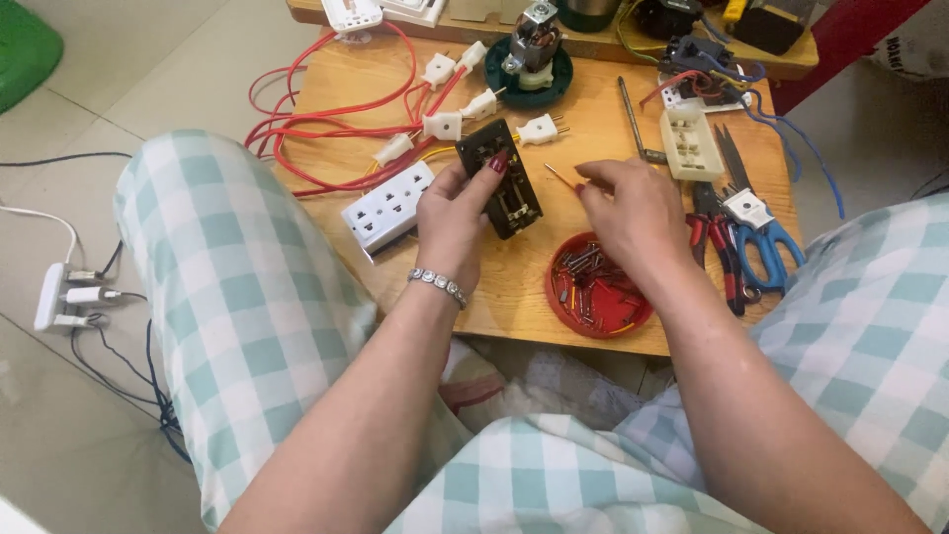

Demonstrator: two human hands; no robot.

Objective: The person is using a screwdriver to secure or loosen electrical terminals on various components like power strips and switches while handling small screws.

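Observation:
My left hand [457, 213] grips a black rectangular socket housing [502, 178] with metal contacts inside, held tilted above a low wooden table [514, 297]. My right hand [628, 213] pinches a thin yellow-handled pin or screwdriver [560, 177], its tip pointing toward the black housing. A red round lid [595, 287] with several small screws and metal bits lies just below my right hand. A white multi-socket strip [388, 208] rests left of my left hand.
Red wires [326, 129] with white plugs [443, 125] spread over the table's far left. A small motor on a green base [534, 54], a cream socket body [690, 143], pliers [720, 247], blue-handled scissors [761, 232]. A white charger strip [51, 295] lies on the floor.

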